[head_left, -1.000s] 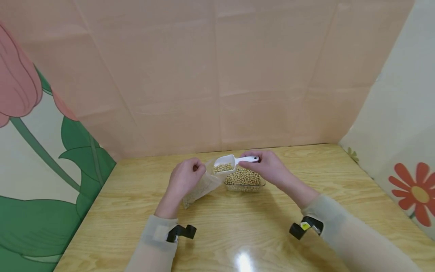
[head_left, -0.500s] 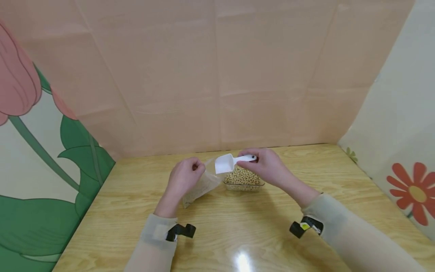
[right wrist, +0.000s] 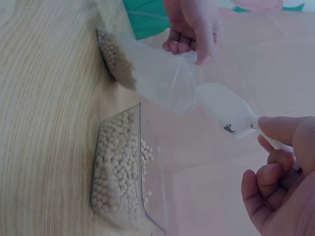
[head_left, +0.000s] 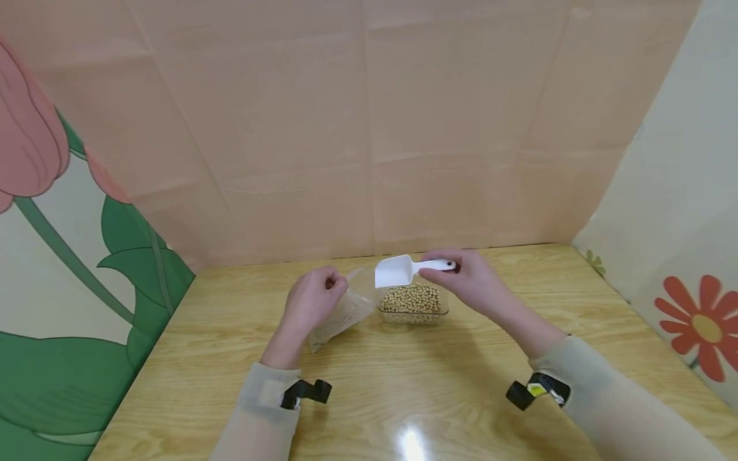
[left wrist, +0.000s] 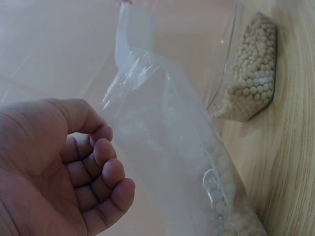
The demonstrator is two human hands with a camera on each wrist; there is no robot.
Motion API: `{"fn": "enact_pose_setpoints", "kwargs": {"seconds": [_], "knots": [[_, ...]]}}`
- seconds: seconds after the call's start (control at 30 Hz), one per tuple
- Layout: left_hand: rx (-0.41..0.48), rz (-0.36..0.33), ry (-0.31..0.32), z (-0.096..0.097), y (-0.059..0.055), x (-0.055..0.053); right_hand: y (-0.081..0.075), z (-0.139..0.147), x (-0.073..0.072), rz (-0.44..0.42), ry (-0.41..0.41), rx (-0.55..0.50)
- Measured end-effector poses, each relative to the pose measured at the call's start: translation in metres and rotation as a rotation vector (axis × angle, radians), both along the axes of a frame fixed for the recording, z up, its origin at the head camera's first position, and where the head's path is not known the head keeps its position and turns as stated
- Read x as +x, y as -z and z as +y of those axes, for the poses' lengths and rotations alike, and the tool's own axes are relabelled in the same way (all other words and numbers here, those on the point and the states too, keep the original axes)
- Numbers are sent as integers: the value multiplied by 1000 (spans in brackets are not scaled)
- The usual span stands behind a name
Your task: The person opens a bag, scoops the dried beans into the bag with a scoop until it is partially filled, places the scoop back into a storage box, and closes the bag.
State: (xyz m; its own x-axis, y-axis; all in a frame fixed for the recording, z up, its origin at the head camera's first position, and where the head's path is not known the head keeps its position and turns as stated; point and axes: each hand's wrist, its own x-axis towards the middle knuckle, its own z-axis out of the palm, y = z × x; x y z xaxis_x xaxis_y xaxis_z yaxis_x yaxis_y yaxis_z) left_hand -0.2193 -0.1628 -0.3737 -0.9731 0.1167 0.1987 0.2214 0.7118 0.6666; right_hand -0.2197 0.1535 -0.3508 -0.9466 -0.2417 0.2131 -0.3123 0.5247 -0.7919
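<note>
My left hand [head_left: 314, 298] pinches the mouth edge of a clear plastic bag [head_left: 344, 318], which leans on the table with pale round beans [left wrist: 224, 196] gathered at its bottom. A white scoop [head_left: 394, 271] is in my right hand [head_left: 469, 282], its handle held between thumb and fingers. The scoop's bowl is just right of the bag's mouth, raised above a clear container; no beans show on it. Below the scoop, that clear container [right wrist: 141, 162] holds a heap of the same beans [head_left: 412, 299].
The wood-grain table [head_left: 369, 390] extends around the bag and container. A pink sheet [head_left: 369, 128] hangs behind it. Painted walls stand at both sides, with a tulip [head_left: 34, 128] on the left and a red flower [head_left: 706, 328] on the right.
The scoop, loaded with beans a second ago, was tipped over at the bag's mouth and now shows none. My right hand has drawn it to the right; my left hand stays put.
</note>
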Motion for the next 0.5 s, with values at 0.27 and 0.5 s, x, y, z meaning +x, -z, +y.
{"fn": "enact_pose_setpoints", "kwargs": {"seconds": [0.27,0.5], "knots": [[-2,2,3,-2,0,0,2,23,2,-24,78,-15],[0,3,5,-3,1,0,13,36,-1,-43,99,54]]}}
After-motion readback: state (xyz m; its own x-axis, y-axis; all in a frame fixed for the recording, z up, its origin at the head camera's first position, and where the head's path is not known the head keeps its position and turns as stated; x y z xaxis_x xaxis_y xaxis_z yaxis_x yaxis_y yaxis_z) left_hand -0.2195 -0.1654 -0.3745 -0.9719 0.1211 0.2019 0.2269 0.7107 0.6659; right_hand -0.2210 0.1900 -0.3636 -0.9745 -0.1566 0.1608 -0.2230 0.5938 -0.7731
